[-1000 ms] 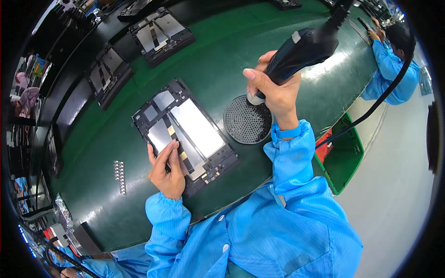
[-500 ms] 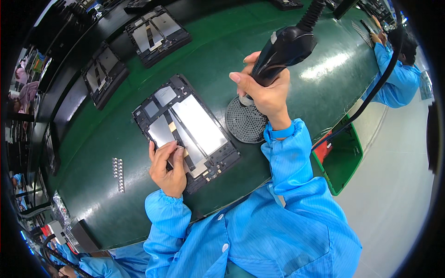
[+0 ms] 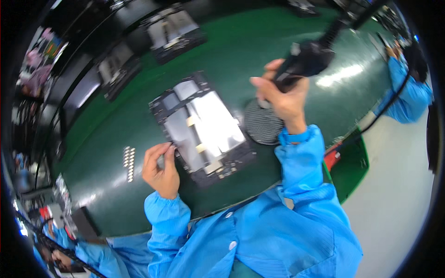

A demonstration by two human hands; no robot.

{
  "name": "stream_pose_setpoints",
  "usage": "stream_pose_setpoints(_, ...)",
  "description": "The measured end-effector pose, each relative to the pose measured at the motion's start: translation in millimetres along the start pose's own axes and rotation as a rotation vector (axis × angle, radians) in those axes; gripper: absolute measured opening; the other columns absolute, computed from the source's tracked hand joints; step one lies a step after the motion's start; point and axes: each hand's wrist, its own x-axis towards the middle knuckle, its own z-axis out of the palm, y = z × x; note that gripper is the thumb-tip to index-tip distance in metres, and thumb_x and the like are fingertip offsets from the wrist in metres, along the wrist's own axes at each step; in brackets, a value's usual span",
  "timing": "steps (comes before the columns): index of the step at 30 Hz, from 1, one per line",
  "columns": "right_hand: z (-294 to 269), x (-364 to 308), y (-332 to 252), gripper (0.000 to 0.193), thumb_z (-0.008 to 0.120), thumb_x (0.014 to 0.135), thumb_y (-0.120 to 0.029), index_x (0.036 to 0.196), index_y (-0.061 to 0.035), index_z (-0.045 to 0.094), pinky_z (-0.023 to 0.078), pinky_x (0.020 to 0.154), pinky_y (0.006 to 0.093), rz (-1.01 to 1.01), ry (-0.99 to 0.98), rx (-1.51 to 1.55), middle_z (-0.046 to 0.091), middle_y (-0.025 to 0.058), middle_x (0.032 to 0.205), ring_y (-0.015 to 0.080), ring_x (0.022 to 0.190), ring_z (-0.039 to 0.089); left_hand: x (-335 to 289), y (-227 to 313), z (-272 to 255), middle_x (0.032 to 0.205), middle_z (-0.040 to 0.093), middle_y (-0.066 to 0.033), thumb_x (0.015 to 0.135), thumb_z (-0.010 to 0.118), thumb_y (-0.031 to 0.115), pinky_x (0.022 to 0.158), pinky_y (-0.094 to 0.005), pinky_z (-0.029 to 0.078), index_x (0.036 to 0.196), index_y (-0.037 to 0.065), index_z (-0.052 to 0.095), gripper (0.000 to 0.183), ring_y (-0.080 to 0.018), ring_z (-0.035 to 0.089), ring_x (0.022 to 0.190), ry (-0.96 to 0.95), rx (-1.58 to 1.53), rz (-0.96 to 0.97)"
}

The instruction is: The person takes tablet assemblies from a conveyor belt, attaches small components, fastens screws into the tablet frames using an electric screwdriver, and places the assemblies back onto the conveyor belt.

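Observation:
An opened tablet [image 3: 238, 160] lies tilted on the green bench, its silver battery panels and dark flat cable facing up. By its left edge, my left hand [image 3: 161, 169] has thumb and index finger pinched together. Anything between those fingertips is too small and blurred to make out. My right hand [image 3: 288, 99] is wrapped round a black hot air gun [image 3: 308, 58] with a ribbed hose at its top. Below this grip is a round grey perforated disc [image 3: 263, 124], right of the tablet; I cannot tell whether it is joined to the gun.
A strip of small pale pieces [image 3: 129, 163] lies left of my left hand. More opened tablets [image 3: 175, 34] stand along the far side. A green bin [image 3: 354, 171] with something red inside is beside the bench at right. A co-worker in blue [image 3: 408, 95] sits at far right.
My left hand has come off the tablet's middle to its left edge, fingertips drawn together. The whole view has shifted and blurred. My right hand still grips the hot air gun.

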Motion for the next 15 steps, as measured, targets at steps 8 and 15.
stream_pose_setpoints(8, -6, -1, -1, 0.028, 0.069, 0.074, 0.008, 0.095, 0.0018, 0.052, 0.043, 0.047, 0.0229, -0.117, -0.019, -0.066, 0.058, 0.0050, 0.064, 0.0110, 0.051, 0.055, 4, -21, -28, 0.080, 0.065, -0.0086, 0.078, 0.069, -0.002, 0.065, -0.0221, 0.050, 0.088, -0.006, 0.064, 0.013, -0.0119, 0.062, 0.070, -0.007, -0.260, -0.519)
stream_pose_setpoints(15, 15, -3, -18, 0.032, 0.068, 0.073, 0.008, 0.099, 0.0006, 0.050, 0.044, 0.048, 0.0235, -0.176, -0.007, -0.028, 0.057, 0.0051, 0.062, 0.0116, 0.050, 0.055, 29, -27, -17, 0.077, 0.065, -0.0068, 0.081, 0.066, 0.001, 0.060, -0.0213, 0.050, 0.088, -0.007, 0.063, 0.011, -0.0096, 0.061, 0.067, -0.240, -0.304, -0.540)
